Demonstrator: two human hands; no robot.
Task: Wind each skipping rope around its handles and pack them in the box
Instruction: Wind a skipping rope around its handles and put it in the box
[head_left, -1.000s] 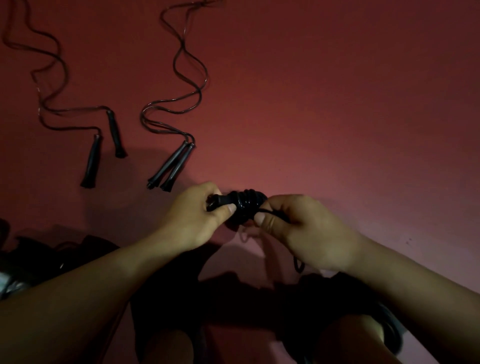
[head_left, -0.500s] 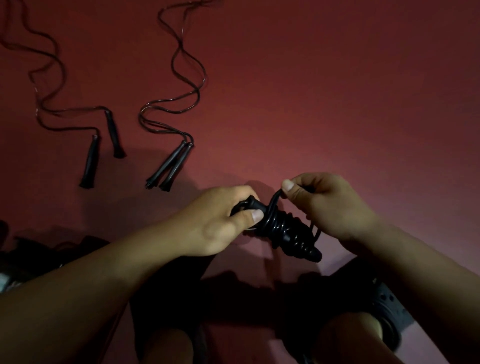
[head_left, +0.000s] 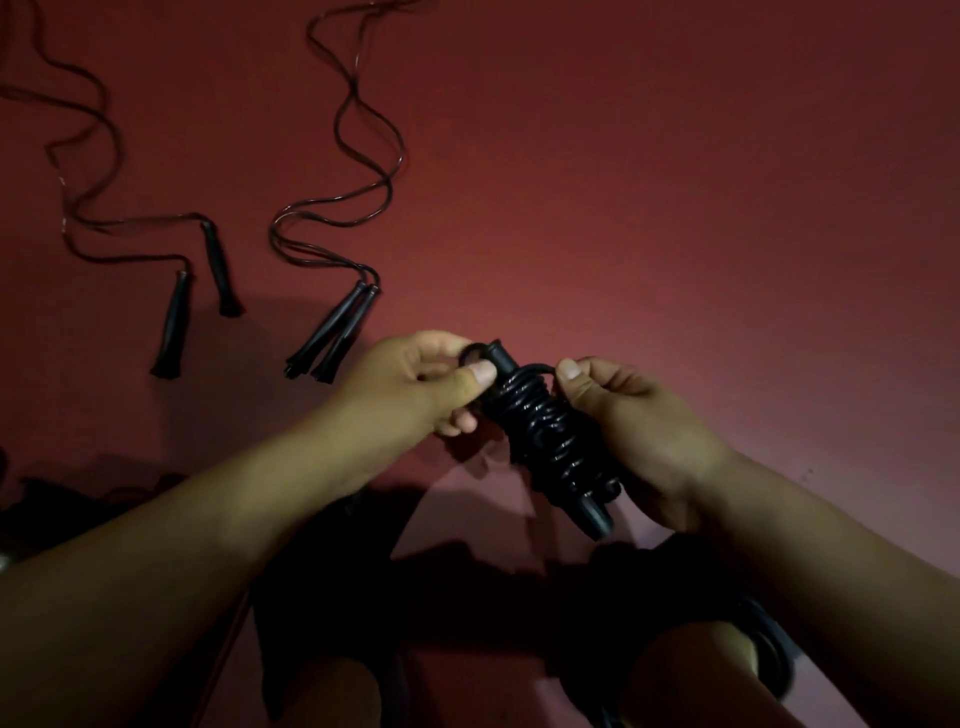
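Black coils of a wound skipping rope (head_left: 550, 441) fill the space between my hands, wrapped thick around its paired handles, which slant from eleven o'clock down to five o'clock. My left hand (head_left: 415, 384) pinches the upper handle ends, thumb pressed on top and fingers curled beneath. My right hand (head_left: 639, 421) curls along the three o'clock side of the bundle, its thumb and forefinger pinching the loose cord where it leaves the top wraps. Both forearms reach in from six o'clock over dark shapes I cannot make out. Farther off on the red floor (head_left: 675, 182), at about eleven o'clock, lies an unwound rope (head_left: 358, 156) with its two handles touching side by side. Well beyond it toward ten o'clock sprawls another loose rope (head_left: 78, 171), its handles apart. No box shows in view.
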